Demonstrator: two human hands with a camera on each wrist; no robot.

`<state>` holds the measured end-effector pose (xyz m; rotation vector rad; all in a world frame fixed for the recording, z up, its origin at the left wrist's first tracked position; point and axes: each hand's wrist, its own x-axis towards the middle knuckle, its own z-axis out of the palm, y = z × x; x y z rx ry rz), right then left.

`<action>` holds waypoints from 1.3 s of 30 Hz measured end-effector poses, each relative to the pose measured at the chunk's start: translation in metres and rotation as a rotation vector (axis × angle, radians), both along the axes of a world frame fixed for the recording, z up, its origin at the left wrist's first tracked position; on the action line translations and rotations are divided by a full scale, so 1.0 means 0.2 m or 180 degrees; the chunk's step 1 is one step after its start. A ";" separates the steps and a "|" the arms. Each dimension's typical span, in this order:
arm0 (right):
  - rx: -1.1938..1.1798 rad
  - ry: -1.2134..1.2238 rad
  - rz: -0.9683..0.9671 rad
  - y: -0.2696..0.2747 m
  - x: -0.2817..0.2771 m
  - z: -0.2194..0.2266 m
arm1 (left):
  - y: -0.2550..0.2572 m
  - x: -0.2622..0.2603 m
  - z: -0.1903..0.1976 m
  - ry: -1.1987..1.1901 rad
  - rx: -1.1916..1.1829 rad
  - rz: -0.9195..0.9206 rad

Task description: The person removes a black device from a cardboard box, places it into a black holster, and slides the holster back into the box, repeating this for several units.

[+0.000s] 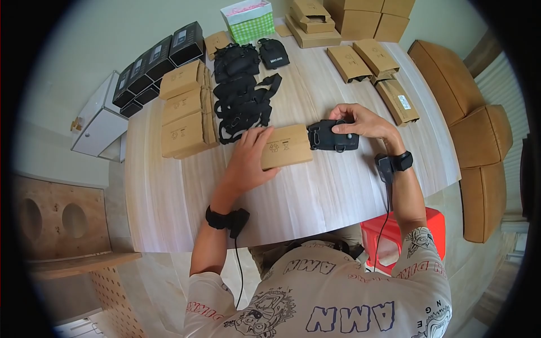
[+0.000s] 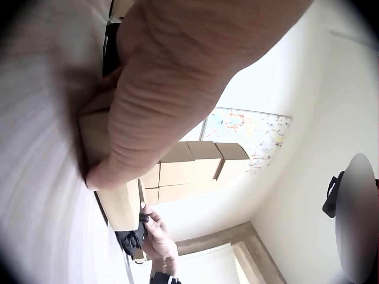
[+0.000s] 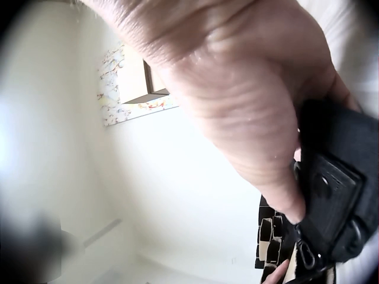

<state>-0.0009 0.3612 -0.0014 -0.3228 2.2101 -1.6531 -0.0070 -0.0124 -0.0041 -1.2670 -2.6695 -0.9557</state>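
My left hand [image 1: 248, 160] grips a small brown cardboard box [image 1: 293, 149] lying on the table, with the thumb along its near edge and fingers over its left end. Printed symbols mark the box's top. Against its right end sits a black pouch [image 1: 324, 137] with metal clips and a snap button. My right hand [image 1: 366, 121] holds this pouch, thumb on top and fingers around the far side. In the right wrist view the pouch [image 3: 337, 183] shows a stitched flap and a clip, with the thumb pressing its edge. The left wrist view has the box [image 2: 121, 207] beneath my left hand.
Black pouches and straps [image 1: 242, 101] lie in a row beyond my left hand. Stacked cardboard boxes [image 1: 183, 112] and black boxes [image 1: 158, 59] stand at left. More flat cartons [image 1: 394, 101] lie at right. A green checked bag [image 1: 248, 22] stands at the back.
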 end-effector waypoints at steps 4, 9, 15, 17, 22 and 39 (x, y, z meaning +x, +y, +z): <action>0.0871 0.0431 -0.0063 -0.11 0.07 0.05 | 0.00 0.00 -0.01 0.0030 0.0007 -0.0009; 0.1152 0.0475 -0.0150 -0.06 0.06 0.12 | 0.00 0.00 0.00 -0.0057 -0.0032 0.0034; 0.0772 0.0958 -0.0457 0.03 0.03 0.02 | 0.00 0.00 -0.02 0.0048 0.0005 0.0038; 0.1098 0.0499 -0.0434 0.00 0.05 0.08 | 0.00 0.01 -0.01 0.0001 -0.0016 0.0070; 0.1155 0.0691 -0.0465 -0.09 0.07 0.13 | 0.01 0.01 -0.02 0.0094 0.0043 0.0120; 0.0254 0.0040 -0.0372 -0.09 0.03 0.07 | -0.01 0.01 0.02 0.0231 -0.0087 0.0169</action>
